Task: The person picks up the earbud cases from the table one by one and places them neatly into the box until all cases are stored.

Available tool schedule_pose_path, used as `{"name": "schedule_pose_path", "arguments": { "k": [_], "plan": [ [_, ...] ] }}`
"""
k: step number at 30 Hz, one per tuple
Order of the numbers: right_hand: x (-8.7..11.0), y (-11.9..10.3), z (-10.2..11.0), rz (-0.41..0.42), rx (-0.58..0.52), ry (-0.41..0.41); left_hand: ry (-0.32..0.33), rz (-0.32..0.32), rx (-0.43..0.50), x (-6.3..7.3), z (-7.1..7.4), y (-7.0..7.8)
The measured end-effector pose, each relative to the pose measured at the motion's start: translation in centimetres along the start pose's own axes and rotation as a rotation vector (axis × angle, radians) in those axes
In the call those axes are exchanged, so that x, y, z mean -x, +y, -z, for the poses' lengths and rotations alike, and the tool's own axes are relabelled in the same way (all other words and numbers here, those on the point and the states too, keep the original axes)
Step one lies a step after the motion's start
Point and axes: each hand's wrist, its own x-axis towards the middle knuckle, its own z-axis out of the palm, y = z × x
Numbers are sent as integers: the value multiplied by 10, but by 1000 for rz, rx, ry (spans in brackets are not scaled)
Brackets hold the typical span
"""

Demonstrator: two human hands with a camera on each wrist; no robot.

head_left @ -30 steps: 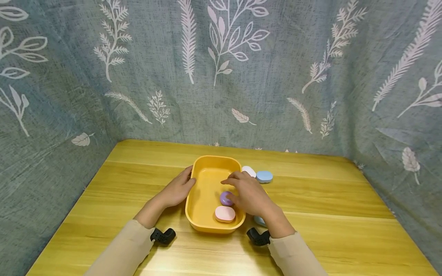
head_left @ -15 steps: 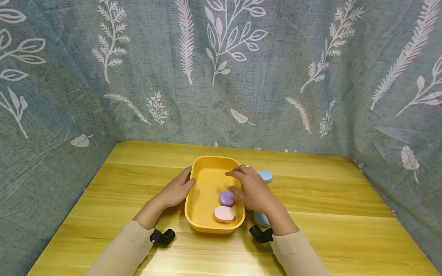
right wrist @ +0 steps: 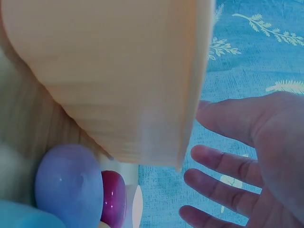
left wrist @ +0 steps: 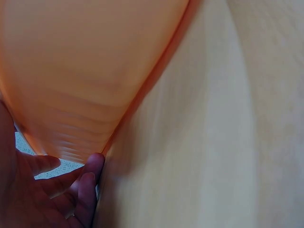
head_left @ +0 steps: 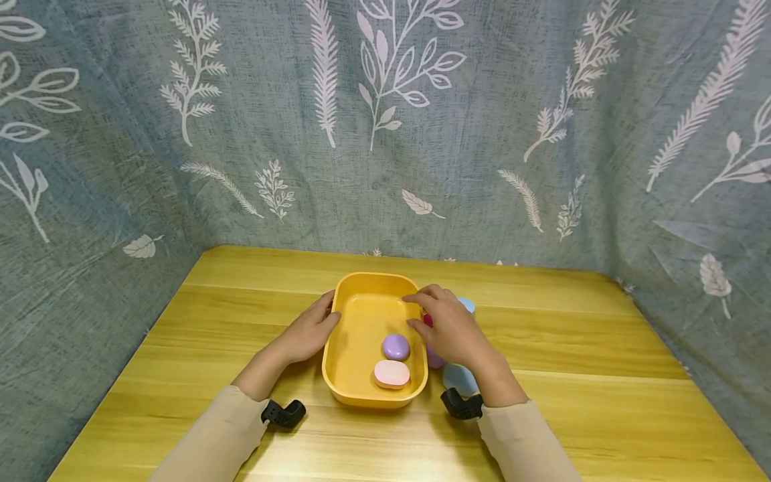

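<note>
My left hand [head_left: 306, 331] grips the left side of a deep yellow bin [head_left: 352, 335], thumb over the rim and fingers against the outer wall. At the bin's near right lie a glossy lavender rounded piece [head_left: 395, 347] and a pink oval piece [head_left: 391, 374], shaped like a soap bar. Over the right rim hovers my right hand [head_left: 448, 325], fingers spread and nothing in them. In the right wrist view, the thumb [right wrist: 225, 118] overlaps the rim. Beside the bin's outer wall sit a lavender rounded piece [right wrist: 69, 185] and a magenta one [right wrist: 113, 198].
Pale blue rounded pieces lie right of the bin: a near one [head_left: 460, 379] by my right wrist and a far blue one [head_left: 466, 305] partly behind my hand. A patterned curtain [head_left: 385, 201] stands behind the wooden table [head_left: 590, 375].
My right hand has drawn back from the lavender piece inside the bin, moving right to the rim. More of the pieces outside now shows. The left hand keeps its place.
</note>
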Motion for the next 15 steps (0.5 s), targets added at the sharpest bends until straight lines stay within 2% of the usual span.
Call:
{"name": "schedule_pose_path", "arguments": {
  "k": [15],
  "plan": [
    [0, 15, 7, -70, -33, -11, -5, 0, -2, 0, 0, -1]
  ]
}}
